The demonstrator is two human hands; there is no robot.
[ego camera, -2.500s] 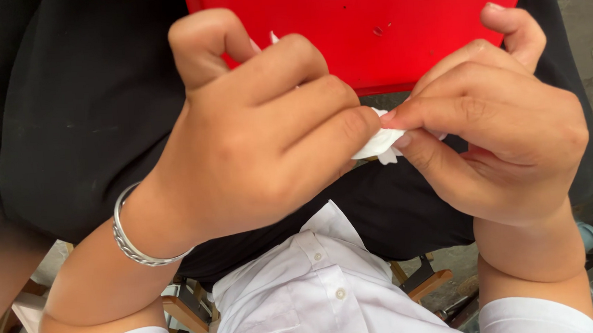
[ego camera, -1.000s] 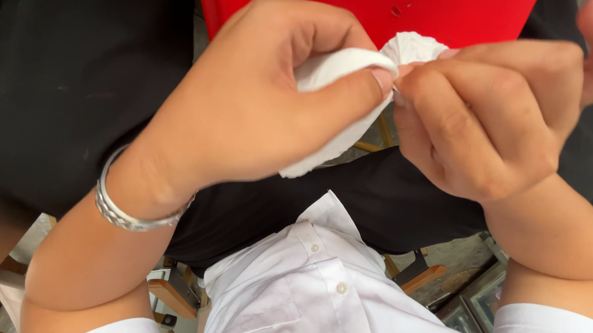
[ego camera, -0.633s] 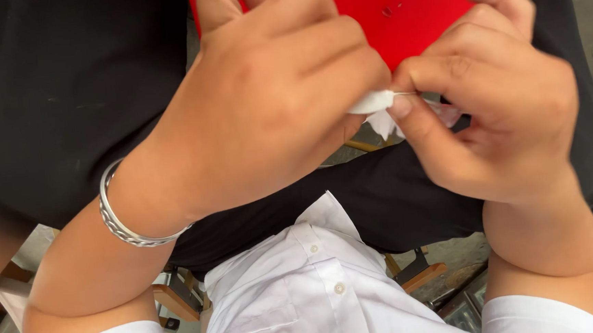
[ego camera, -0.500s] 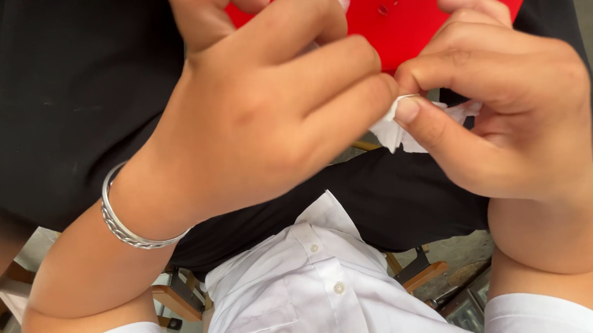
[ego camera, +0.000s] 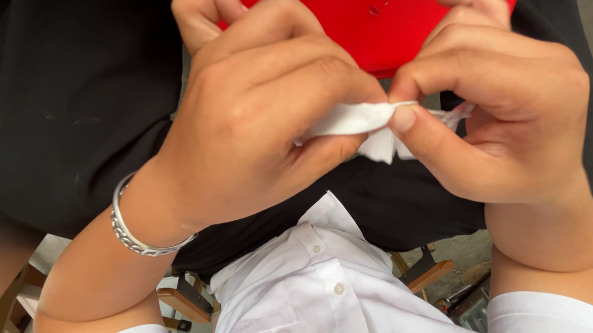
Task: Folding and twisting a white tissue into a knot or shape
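Note:
A small white piece of tissue or cloth (ego camera: 359, 123) is pinched between both of my hands, just above my lap. My left hand (ego camera: 259, 114) grips its left part with fingers curled over it; a silver bracelet (ego camera: 132, 231) circles that wrist. My right hand (ego camera: 505, 106) pinches the right part between thumb and forefinger. Most of the white piece is hidden inside the two fists. Behind the hands lies a flat red surface (ego camera: 370, 18).
Black fabric (ego camera: 67, 112) covers my lap on both sides. My white buttoned shirt (ego camera: 317, 282) fills the lower middle. Wooden chair parts (ego camera: 181, 304) and floor show beneath, at the bottom left and right.
A second ago a larger bulge of white material showed between my hands; now it is squeezed into a thin strip, and both hands have drawn close together.

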